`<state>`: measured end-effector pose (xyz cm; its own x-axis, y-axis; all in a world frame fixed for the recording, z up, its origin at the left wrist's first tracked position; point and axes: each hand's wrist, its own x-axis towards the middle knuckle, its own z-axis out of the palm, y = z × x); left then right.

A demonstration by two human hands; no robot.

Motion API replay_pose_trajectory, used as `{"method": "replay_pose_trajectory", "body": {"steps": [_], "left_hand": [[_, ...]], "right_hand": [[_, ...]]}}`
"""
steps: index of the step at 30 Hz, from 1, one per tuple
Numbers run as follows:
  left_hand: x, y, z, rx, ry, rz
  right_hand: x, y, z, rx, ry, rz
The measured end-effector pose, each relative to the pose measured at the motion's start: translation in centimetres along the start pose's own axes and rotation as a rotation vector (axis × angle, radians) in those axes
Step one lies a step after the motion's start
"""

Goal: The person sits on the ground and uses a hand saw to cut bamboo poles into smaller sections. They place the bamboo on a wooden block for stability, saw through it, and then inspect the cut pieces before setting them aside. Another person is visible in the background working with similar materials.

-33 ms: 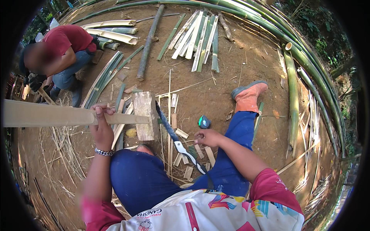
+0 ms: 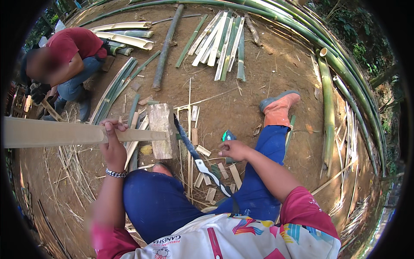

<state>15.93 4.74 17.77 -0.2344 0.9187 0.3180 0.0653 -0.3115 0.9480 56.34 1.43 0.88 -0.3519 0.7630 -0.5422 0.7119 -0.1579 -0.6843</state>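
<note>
My left hand (image 2: 113,146) is closed round a pale split bamboo strip (image 2: 56,133), thumb and fingers at its edges. The strip runs in from the left rim, its far end resting on a squared wooden block (image 2: 161,115) between my legs. Beside the block lies a saw (image 2: 202,166) with a dark blade and a white and dark handle, its handle end by my thigh. My right hand (image 2: 236,150) hovers empty with fingers loosely apart. It partly covers a small rounded blue and green object (image 2: 227,135), perhaps a tape measure.
Short bamboo offcuts (image 2: 210,194) litter the ground between my legs. Split bamboo (image 2: 220,43) lies ahead, long green poles (image 2: 326,108) at right. A person in a red shirt (image 2: 75,45) crouches at far left, a gloved hand on a wooden piece.
My right hand has shifted slightly up and right, now overlapping the blue and green object. The bamboo strip's left part sits slightly lower; my left hand keeps its grip.
</note>
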Motion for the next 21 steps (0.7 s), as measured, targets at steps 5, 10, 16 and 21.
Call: {"method": "replay_pose_trajectory", "body": {"steps": [5, 10, 16, 21], "left_hand": [[0.7, -1.1, -0.2, -0.051, 0.039, 0.029], [1.6, -1.7, -0.1, -0.045, 0.108, 0.05], [2.4, -2.1, -1.0, -0.073, 0.188, 0.043], [4.2, -2.9, 0.0, -0.119, 0.154, 0.036]], "right_hand": [[10.2, 2.3, -8.4, 0.486, 0.153, 0.161], [19.8, 3.0, -16.0, 0.793, 0.456, 0.253], [31.0, 3.3, -21.8, 0.916, 0.758, 0.324], [37.8, 8.4, -24.7, 1.158, 0.815, 0.163]]}}
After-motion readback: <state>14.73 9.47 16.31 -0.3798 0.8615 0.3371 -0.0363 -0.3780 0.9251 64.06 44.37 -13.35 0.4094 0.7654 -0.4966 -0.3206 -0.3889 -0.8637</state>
